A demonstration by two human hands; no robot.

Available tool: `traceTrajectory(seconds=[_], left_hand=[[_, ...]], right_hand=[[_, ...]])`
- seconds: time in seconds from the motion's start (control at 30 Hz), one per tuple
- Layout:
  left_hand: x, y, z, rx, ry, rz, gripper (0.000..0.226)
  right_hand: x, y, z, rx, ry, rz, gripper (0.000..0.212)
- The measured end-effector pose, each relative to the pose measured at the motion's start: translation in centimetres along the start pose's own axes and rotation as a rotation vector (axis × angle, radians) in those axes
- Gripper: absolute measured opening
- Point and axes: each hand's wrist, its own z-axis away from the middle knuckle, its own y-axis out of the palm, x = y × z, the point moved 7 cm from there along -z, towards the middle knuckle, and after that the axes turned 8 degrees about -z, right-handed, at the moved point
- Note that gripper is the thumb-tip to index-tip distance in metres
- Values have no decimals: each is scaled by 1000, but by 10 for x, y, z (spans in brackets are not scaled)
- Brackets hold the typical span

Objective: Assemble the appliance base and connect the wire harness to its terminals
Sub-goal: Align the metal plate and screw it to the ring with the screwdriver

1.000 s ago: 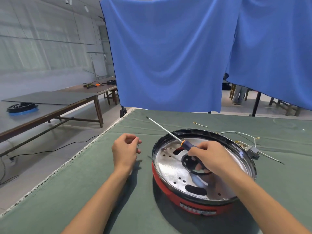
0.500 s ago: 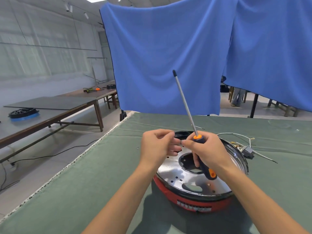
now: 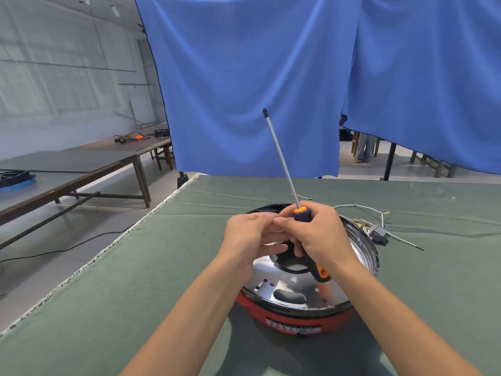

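**Two hands over one base, one screwdriver raised**

One green-covered table (image 3: pixel 135 280), filling the lower view, white fringe along its left edge, far edge below two hanging blue cloths (image 3: pixel 244 77). Two brown side tables (image 3: pixel 81 169) off to the left across open floor, one black cable (image 3: pixel 67 248) trailing there. Wide bare cloth left of the work and along the far right; less room at right-centre, taken up by wiring.

One appliance base (image 3: pixel 303 313), round, red-walled, black-rimmed, with one shiny perforated metal plate (image 3: pixel 298 289) inside, sitting right of the table's middle, directly beneath both hands.

One wire harness (image 3: pixel 379 232), grey leads with brass terminals and a small dark connector block, lying on the cloth just beside the base's right rim, right of the right hand, untouched.

One screwdriver (image 3: pixel 282 161), long metal shaft angled up and slightly left, tip high against the blue cloth, dark handle with orange collar and orange butt.

Right hand (image 3: pixel 317 237) wrapped round the handle, orange butt poking out below the palm. Left hand (image 3: pixel 252 240) pressed close against it, fingertips meeting the right hand's fingertips by the orange collar, fingers curled; whether something small is pinched there cannot be told.

One tiny dark speck (image 3: pixel 203 233), perhaps a screw, alone on the cloth left of the hands.
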Motion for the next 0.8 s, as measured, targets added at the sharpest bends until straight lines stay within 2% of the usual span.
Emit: traceTrajectory(seconds=[0.17,0.3,0.8], left_hand=[[1,2,5,9,-71,127,19],[1,4,8,-100,-36,162,23],[-1,4,17,-229,10,285,17]], right_hand=[[1,3,2,-2,-12,63,11],[2,3,3,-40,-13,98,10],[-3,9,7,-51,119,-245,22]])
